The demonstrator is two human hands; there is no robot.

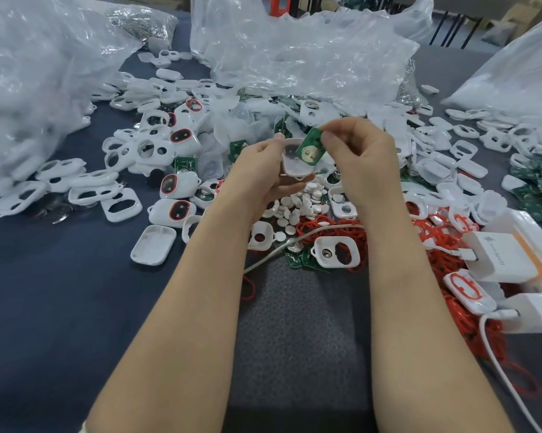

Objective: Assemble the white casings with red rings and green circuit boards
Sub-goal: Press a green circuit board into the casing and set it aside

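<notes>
- Left hand [257,170] curls its fingers round a white casing [294,167].
- Right hand [363,154] pinches a green circuit board [310,148], tilted, hiding part of the casing.
- Below the casing: white discs [301,201], red rings [335,229], a cable [282,246].

An assembly workshop: heaps of white casings [157,142], circuit boards [535,182] and plastic bags [294,57].

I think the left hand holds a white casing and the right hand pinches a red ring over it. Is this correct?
Not quite. The right hand pinches a green board, not a red ring, as the head view shows. The left hand does hold the white casing, and the board is tilted over it.
</notes>
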